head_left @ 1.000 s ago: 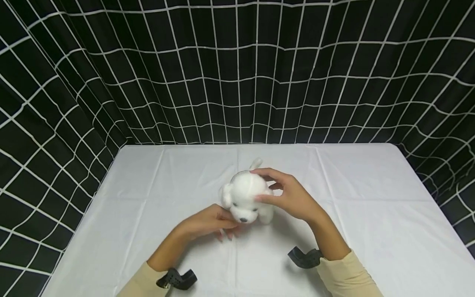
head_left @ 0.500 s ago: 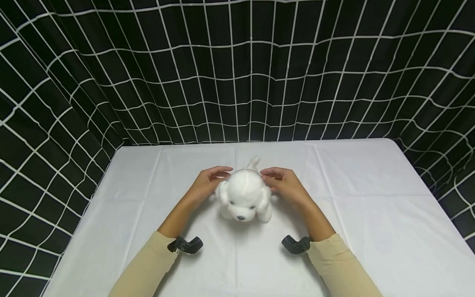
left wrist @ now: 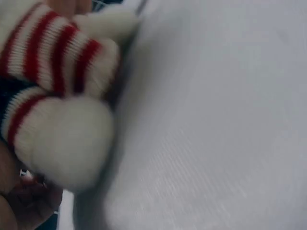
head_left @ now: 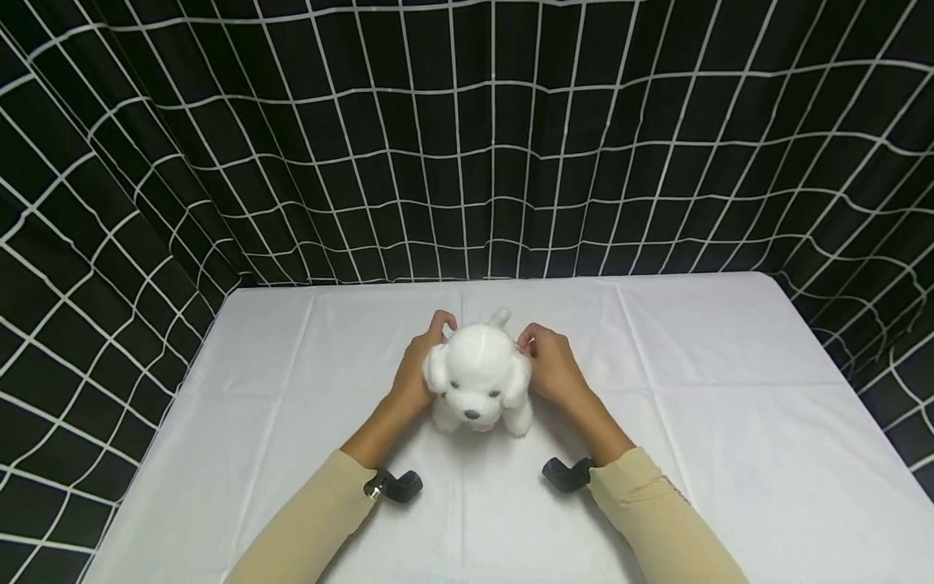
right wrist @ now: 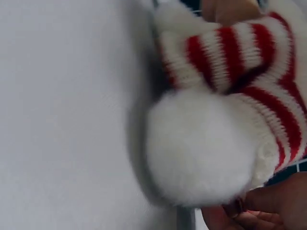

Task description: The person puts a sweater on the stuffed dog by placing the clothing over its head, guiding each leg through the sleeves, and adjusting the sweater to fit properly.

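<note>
A white plush dog (head_left: pixel 477 365) stands in the middle of the table, facing me. Its striped red-and-white knit sweater (left wrist: pixel 53 52) shows in the wrist views and is mostly hidden behind the head in the head view. At the dog's left side in the picture, my left hand (head_left: pixel 419 365) has its fingers curled by the back, pinching the sweater. My right hand (head_left: pixel 553 365) is on the other side, thumb and bent fingers pinching the sweater near the back. In the right wrist view, curled fingers (right wrist: pixel 273 203) meet at the sweater's edge; the exact grip is partly hidden.
A white cloth (head_left: pixel 292 454) with fold creases covers the table. Black curtains (head_left: pixel 467 138) with a white grid hang behind and at both sides. A black wrist camera (head_left: pixel 397 485) is strapped at the left cuff, another wrist camera (head_left: pixel 567 475) at the right.
The left hand has left the dog's chin and come round to its side and back. The right hand has moved off its head to the other side. Fingers of both have curled in.
</note>
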The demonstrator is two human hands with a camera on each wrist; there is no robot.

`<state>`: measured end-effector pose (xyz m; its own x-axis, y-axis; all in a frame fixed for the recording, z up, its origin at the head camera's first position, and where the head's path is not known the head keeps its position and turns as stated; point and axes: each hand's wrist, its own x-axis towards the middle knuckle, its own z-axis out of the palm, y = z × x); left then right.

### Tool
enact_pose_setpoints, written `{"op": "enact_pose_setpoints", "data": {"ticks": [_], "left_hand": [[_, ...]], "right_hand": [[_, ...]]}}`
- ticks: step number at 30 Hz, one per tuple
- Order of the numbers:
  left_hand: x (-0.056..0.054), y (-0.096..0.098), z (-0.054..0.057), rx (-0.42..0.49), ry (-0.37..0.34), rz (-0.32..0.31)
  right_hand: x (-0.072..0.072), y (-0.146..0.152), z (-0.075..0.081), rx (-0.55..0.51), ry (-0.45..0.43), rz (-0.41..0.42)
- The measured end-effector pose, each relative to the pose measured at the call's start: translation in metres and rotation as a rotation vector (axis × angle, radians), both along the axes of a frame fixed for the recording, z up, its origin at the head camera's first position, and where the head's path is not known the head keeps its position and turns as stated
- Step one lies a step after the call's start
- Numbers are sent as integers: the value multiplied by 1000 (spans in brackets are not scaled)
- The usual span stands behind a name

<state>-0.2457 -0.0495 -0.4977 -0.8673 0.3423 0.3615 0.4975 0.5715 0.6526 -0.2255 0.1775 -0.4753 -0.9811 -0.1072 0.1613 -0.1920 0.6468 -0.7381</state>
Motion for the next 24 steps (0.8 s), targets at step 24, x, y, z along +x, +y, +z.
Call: {"op": "enact_pose_setpoints", "data": {"ticks": [24], "left_hand": [[24,-12,14,-84,-128,-7]], "right_hand": [[16,-14,12,362,174,98]]}}
